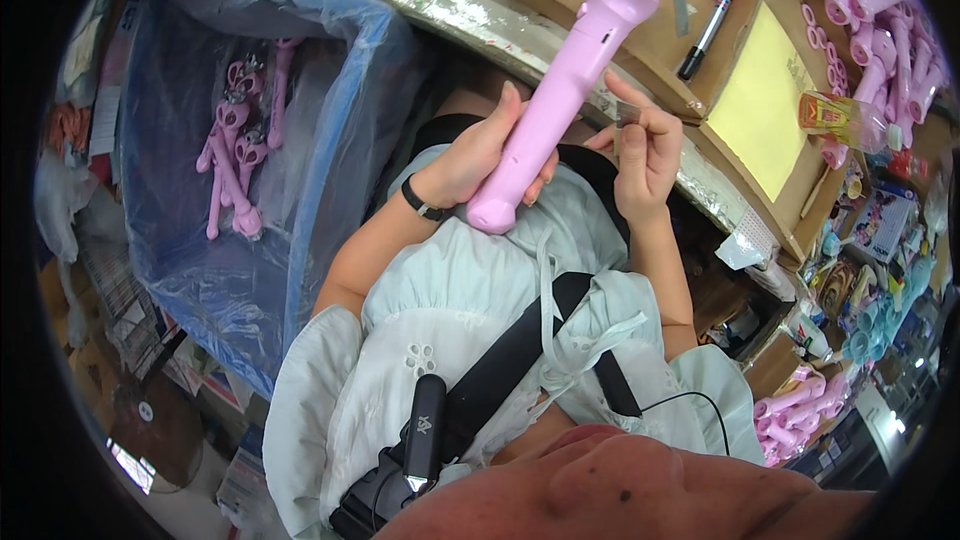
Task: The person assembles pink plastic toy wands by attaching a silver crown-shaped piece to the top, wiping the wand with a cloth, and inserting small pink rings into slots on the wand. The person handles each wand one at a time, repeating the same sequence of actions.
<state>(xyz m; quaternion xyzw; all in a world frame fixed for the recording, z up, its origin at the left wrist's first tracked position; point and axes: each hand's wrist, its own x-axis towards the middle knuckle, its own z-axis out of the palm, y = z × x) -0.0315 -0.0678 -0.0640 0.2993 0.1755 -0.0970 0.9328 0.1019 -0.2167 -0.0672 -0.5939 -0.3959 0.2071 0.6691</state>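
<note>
My left hand (pixel 475 162) is closed around the lower part of a long pink plastic wand (pixel 560 105). The wand lies slantwise, its narrow end near my lap and its wide round head at the top edge over the workbench. My right hand (pixel 648 152) is raised beside the wand, apart from it. Between its thumb and fingers it pinches a small flat greyish piece (pixel 627 116), whose exact kind I cannot make out.
A blue bin (pixel 345 170) lined with clear plastic stands at left, with several pink wands (pixel 235 155) inside. The workbench carries a black marker (pixel 705 37), a yellow sheet (pixel 765 105), a small bottle (pixel 850 122) and piled pink parts (pixel 890 40). More pink parts (pixel 800 410) lie at lower right.
</note>
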